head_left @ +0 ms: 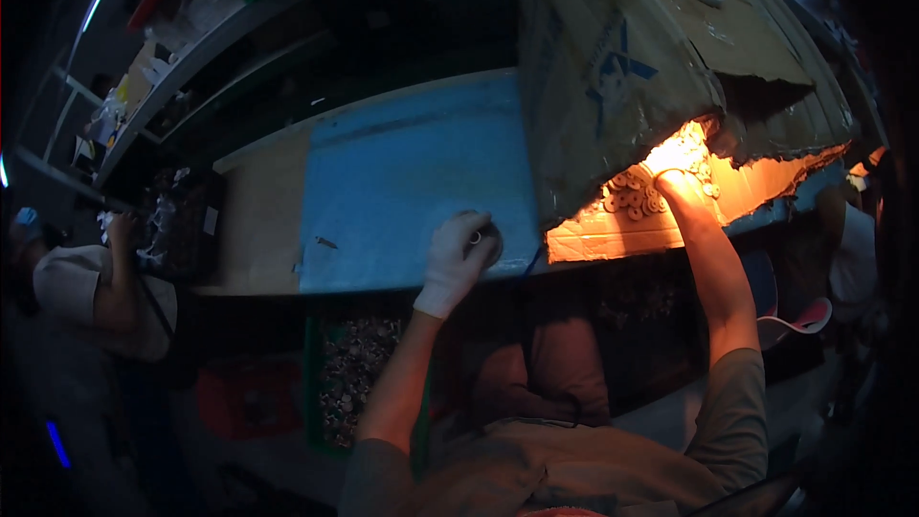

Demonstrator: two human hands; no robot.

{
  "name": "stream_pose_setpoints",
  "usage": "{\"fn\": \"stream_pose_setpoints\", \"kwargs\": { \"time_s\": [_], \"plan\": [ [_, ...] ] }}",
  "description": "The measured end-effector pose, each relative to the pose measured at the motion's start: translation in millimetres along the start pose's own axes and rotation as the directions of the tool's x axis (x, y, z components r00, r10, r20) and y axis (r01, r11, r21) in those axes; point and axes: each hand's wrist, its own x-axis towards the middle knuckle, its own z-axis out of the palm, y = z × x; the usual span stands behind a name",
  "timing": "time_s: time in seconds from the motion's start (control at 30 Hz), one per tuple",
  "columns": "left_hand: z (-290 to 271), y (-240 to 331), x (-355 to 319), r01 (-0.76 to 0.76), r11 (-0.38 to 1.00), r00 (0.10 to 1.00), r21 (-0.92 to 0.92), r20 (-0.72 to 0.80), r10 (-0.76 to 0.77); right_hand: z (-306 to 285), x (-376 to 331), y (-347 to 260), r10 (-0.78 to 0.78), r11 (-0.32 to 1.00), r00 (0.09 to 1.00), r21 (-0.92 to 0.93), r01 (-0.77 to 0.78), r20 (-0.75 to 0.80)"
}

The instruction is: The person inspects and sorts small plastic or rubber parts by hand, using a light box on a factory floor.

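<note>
My left hand (pixel 458 258), in a white glove, rests on the near edge of a blue mat (pixel 402 182) and is closed around a small dark round part with a pale ring (pixel 477 237). My right hand (pixel 676 172), bare, reaches into a torn cardboard box (pixel 613 67) lit orange from inside. Its fingers are among a heap of small ring-shaped parts (pixel 634 196); whether they hold one I cannot tell.
A wooden bench top (pixel 258 220) carries the mat. A bin of small parts (pixel 349 373) and a red container (pixel 244 397) stand under the bench. Another person (pixel 91 292) works at the left. Shelves with clutter run along the back.
</note>
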Motion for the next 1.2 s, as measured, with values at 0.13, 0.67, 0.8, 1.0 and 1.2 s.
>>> {"fn": "stream_pose_setpoints", "kwargs": {
  "time_s": [0.13, 0.67, 0.8, 1.0, 1.2],
  "plan": [
    [-4.4, -6.8, -5.2, -0.037, 0.999, 0.999, -0.005, -0.005, 0.037, 12.4, -18.5, 2.7, -0.057, 0.994, 0.996, -0.100, 0.050, -0.070],
    [2.8, -28.8, -6.0, 0.076, 0.902, 0.995, -0.425, -0.022, -0.095, -17.0, -47.9, -210.9, 0.111, 0.305, 0.936, 0.908, 0.287, -0.334],
    [3.9, -39.8, -6.0, 0.020, 0.964, 0.997, -0.266, -0.064, -0.039, 7.8, -32.6, -224.5, 0.057, 0.351, 0.917, 0.868, 0.353, -0.396],
    [-6.2, -27.1, -6.1, 0.019, 0.986, 1.000, -0.167, -0.020, -0.023, 14.1, -36.4, -225.0, -0.017, 0.486, 0.863, 0.750, 0.448, -0.505],
    [-7.8, -21.4, -9.9, -0.162, 0.983, 0.984, -0.090, -0.087, 0.154, 27.1, -33.5, -224.5, -0.022, 0.520, 0.801, 0.678, 0.520, -0.598]
  ]
}}
